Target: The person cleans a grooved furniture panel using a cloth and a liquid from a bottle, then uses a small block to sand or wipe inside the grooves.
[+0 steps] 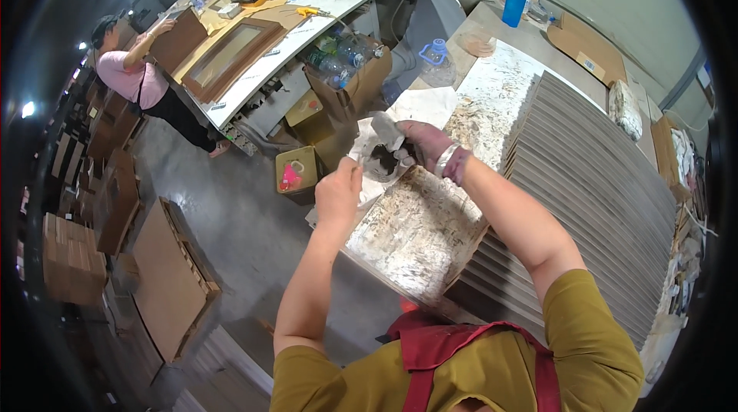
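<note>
In front of me sits a whitish container (367,174) with dark stuff inside, its outline partly covered by my hands. The fingers of my bare left hand (338,191) are closed at its left edge. Over its right side, my right hand (427,143) wears a stained purplish glove and grips a grey-white wad (387,130), perhaps cloth or sponge. White sheet material (423,104) lies just behind. Below my hands is a white, brown-smeared work surface (415,231).
Long grey-brown ribbed strips (592,189) are stacked to my right. A square tin (297,170) and a carton of bottles (347,78) stand at left. A person (134,78) handles a brown panel by a table bearing a framed door (233,58). A blue bottle (516,1) stands behind.
</note>
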{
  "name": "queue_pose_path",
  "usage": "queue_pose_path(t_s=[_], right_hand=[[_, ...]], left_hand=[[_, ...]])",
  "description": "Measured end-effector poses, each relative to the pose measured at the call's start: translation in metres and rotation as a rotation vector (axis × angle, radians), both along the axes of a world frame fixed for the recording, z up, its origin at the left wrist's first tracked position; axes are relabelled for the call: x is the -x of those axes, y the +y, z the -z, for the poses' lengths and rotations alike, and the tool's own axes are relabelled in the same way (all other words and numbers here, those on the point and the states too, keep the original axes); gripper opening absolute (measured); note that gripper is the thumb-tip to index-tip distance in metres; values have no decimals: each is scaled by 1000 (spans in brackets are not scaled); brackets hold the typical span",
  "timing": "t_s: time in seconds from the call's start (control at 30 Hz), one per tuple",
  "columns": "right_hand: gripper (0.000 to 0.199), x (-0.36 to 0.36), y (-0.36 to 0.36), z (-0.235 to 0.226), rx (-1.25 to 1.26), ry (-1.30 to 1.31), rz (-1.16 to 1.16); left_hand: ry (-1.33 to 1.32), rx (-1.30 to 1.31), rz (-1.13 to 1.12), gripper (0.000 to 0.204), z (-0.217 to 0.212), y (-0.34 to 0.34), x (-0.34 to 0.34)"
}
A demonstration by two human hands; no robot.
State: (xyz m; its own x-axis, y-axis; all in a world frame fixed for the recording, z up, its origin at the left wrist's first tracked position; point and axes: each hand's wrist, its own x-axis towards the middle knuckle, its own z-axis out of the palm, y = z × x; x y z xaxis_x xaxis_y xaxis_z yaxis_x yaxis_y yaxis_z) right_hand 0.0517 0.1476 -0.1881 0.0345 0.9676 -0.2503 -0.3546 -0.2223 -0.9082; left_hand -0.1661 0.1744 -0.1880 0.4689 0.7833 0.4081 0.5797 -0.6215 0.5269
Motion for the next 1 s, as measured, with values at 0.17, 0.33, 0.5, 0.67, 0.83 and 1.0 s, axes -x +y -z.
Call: queue_pose_path(t_s=[0.17,0.33,0.5,0.67,0.83,1.0], right_hand=[[22,-2,-13,5,131,193,14],[40,26,-21,9,-192,-617,46],[35,45,-6,1,-238,-910,88],[32,5,5,21,-37,-80,76],[27,7,-12,8,146,364,82],[37,27,-21,9,-128,-616,166]], left_hand=[[-14,9,-23,13,-7,9,3],[-48,60,21,12,-9,11,-6],[15,12,52,12,-6,1,-9],[30,-58,10,12,-4,6,-8],[43,-55,4,13,-1,10,-8],[50,-59,32,15,-3,7,-17]])
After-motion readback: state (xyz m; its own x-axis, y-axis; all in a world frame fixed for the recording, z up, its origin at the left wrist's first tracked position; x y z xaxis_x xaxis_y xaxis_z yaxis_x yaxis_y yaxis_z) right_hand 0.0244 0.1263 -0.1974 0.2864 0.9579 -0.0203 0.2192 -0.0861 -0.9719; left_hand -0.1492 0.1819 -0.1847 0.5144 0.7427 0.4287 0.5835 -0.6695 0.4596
